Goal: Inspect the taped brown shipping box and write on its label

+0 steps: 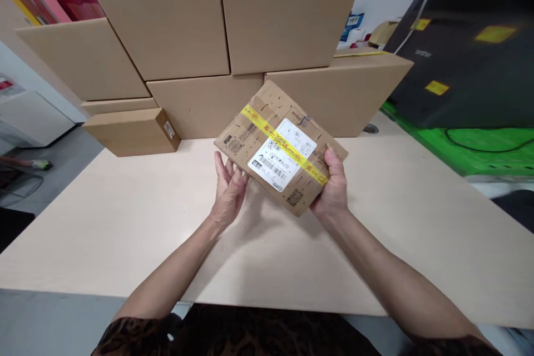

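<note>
A small flat cardboard parcel (280, 147) with a yellow tape strip and a white shipping label is held tilted above the pale table (125, 222). My right hand (334, 186) grips its near right corner, thumb on top. My left hand (228, 186) supports the left edge from beneath, fingers spread and palm up.
Several large cardboard boxes (225, 28) are stacked along the table's far edge, with a small flat box (133, 130) at the left. A black machine (467, 50) on a green surface (479, 147) stands at the right. The floor drops away at the left.
</note>
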The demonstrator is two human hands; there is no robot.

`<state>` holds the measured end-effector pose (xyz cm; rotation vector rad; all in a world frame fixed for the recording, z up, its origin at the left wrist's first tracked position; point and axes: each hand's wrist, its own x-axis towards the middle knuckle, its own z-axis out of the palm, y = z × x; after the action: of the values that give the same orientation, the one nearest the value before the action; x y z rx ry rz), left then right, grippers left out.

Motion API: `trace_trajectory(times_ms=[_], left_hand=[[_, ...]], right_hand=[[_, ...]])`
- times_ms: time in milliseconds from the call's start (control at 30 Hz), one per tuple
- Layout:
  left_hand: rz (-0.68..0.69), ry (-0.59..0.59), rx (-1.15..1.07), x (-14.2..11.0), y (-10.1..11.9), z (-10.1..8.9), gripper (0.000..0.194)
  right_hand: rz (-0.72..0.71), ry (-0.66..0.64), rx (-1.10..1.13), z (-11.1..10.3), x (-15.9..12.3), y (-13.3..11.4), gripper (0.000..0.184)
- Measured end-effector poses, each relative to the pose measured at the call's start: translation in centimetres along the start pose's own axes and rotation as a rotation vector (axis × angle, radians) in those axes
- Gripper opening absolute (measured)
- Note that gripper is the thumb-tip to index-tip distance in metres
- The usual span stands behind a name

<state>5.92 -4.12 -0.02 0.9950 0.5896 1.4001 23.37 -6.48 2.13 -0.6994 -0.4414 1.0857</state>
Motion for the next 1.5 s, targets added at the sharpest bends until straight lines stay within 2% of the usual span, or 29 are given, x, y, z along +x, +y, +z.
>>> trace_trajectory(times_ms=[100, 200, 267, 367, 433, 500, 567, 667, 767, 833, 900, 967, 1133, 1233, 1300, 1400, 1500], left_hand=[[-0.048, -0.029, -0.002, -0.9, -0.9, 0.7, 0.104], [-0.115, -0.026, 0.010, -1.1, -1.3, 0.7, 0.090], [-0.085, -0.008, 0.034, -0.9, -0.9, 0.6, 0.085], [-0.013, -0.022, 0.089, -0.2, 0.3, 0.4, 0.080], [-0.007, -0.041, 0.107, 0.3, 1.1, 0.2, 0.078], [-0.044, -0.056, 0.105, 0.7, 1.8, -0.2, 0.076], [-0.101, -0.074, 0.095, 1.0, 2.4, -0.7, 0.076], [-0.193, -0.121, 0.102, 1.1, 3.4, -1.4, 0.078], [-0.259, -0.180, 0.188, 0.9, 4.0, -1.9, 0.088], [-0.256, -0.217, 0.251, 0.8, 4.2, -2.0, 0.091], [-0.200, -0.256, 0.308, 0.8, 4.1, -2.0, 0.085], [-0.075, -0.264, 0.432, 0.9, 3.7, -2.2, 0.078], [0.461, -0.128, 1.060, 0.8, 1.7, -3.1, 0.076], [0.704, -0.172, 1.290, 0.2, 0.6, -2.9, 0.082], [0.778, -0.284, 1.349, -0.4, 0.3, -2.3, 0.096], [0.800, -0.446, 1.396, -1.3, 0.2, -1.2, 0.106], [0.816, -0.544, 1.475, -2.2, 0.0, -0.5, 0.112]], right_hand=[[-0.082, -0.041, -0.050, -0.1, -0.9, 1.5, 0.051], [-0.126, -0.054, -0.124, -0.5, -1.7, 2.8, 0.081], [-0.109, -0.071, -0.174, -1.0, -1.7, 3.3, 0.097], [-0.106, -0.133, -0.276, -1.9, -1.0, 3.0, 0.105], [-0.148, -0.139, -0.372, -2.3, -0.4, 2.0, 0.105], [-0.154, -0.179, -0.485, -2.4, -0.1, 0.6, 0.097], [-0.080, -0.302, -0.553, -2.3, 0.0, -0.9, 0.088], [0.097, -0.455, -0.490, -2.1, 0.1, -2.2, 0.081], [0.275, -0.437, -0.375, -2.0, 0.4, -1.9, 0.072], [0.332, -0.379, -0.324, -2.1, 0.4, -1.2, 0.070], [0.317, -0.335, -0.299, -2.1, 0.2, -0.3, 0.070], [0.274, -0.311, -0.283, -2.0, -0.1, 0.4, 0.068], [0.171, -0.285, -0.278, -1.4, -1.3, 1.6, 0.070], [0.140, -0.324, -0.276, -1.4, -2.0, 2.2, 0.068], [0.129, -0.326, -0.269, -1.5, -2.3, 2.5, 0.068], [0.131, -0.297, -0.244, -1.5, -2.3, 2.7, 0.071], [0.127, -0.245, -0.222, -1.3, -2.0, 2.6, 0.062]])
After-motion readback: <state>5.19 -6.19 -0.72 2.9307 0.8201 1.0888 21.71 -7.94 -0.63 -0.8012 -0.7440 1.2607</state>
